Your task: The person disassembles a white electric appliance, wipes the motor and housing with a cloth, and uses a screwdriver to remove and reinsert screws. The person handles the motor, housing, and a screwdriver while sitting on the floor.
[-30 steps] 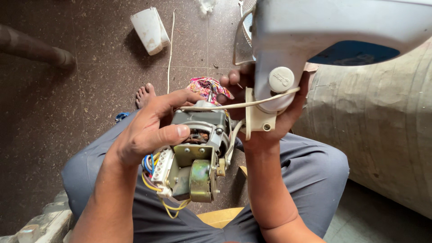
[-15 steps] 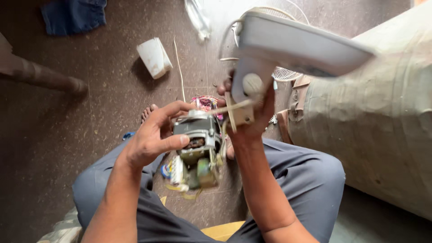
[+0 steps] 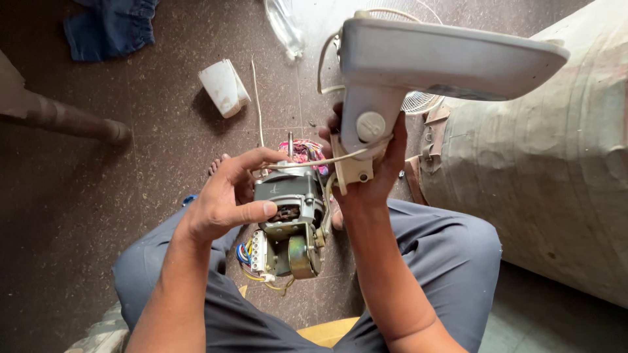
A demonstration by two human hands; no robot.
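My left hand [image 3: 229, 196] grips a grey electric fan motor [image 3: 288, 219] from its left side, thumb on the casing and fingers over its top. Coloured wires and a white terminal block [image 3: 256, 252] hang at the motor's lower left, and a thin shaft sticks up from its top. My right hand [image 3: 369, 173] holds the neck of a pale grey plastic fan stand [image 3: 432, 62], just right of the motor. A white cord [image 3: 307, 163] runs from the stand across to the motor. I sit with the motor between my knees.
On the brown floor lie a white plastic cover [image 3: 224, 87], a blue cloth [image 3: 111, 26], a thin stick [image 3: 257, 98] and a clear plastic piece [image 3: 284, 26]. A large grey sack [image 3: 556, 170] fills the right side. A wire fan grille [image 3: 418, 101] peeks out behind the stand.
The view has pulled back and tilted, showing more floor. The stand has swung so its wide base points right. Both hands keep their hold.
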